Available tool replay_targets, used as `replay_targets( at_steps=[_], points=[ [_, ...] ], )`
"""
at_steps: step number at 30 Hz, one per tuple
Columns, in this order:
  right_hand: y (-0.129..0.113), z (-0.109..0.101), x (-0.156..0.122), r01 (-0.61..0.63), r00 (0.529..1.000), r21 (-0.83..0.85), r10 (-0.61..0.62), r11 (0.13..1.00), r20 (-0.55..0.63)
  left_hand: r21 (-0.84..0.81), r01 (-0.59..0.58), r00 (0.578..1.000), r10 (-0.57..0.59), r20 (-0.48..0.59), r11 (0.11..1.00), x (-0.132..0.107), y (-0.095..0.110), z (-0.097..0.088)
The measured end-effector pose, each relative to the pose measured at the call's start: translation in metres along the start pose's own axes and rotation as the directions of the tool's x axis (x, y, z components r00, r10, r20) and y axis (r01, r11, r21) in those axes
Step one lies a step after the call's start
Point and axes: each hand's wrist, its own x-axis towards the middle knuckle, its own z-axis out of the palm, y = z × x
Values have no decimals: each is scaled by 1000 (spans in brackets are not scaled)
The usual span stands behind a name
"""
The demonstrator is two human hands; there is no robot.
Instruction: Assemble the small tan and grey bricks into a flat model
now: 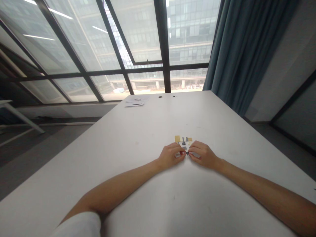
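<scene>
My left hand [171,155] and my right hand [203,154] meet above the white table [148,128], thumbs and fingertips pinched. Between them is a small dark grey toy building piece [187,153], gripped from both sides; its exact shape is too small to make out. Just beyond the fingers lie a yellow studded plate [177,138], a smaller yellow piece [190,139] and several grey pieces. Among these is a black piece [183,143]. My fingers partly cover some of the nearer pieces.
Papers [134,102] with a dark pen-like item lie at the table's far left corner. A round black cable hole [160,96] is near the far edge. Framed windows stand behind the table, with a blue curtain [237,49] to the right. Another white table [14,108] is at far left.
</scene>
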Motion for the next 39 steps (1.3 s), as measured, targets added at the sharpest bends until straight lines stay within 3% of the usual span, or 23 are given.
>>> replay_targets(
  at_steps=[39],
  points=[
    [1, 0, 0, -4, 1000, -6, 4, 1000, 19, 2, 5, 1000, -5, 9, 1000, -1, -1, 0]
  ],
)
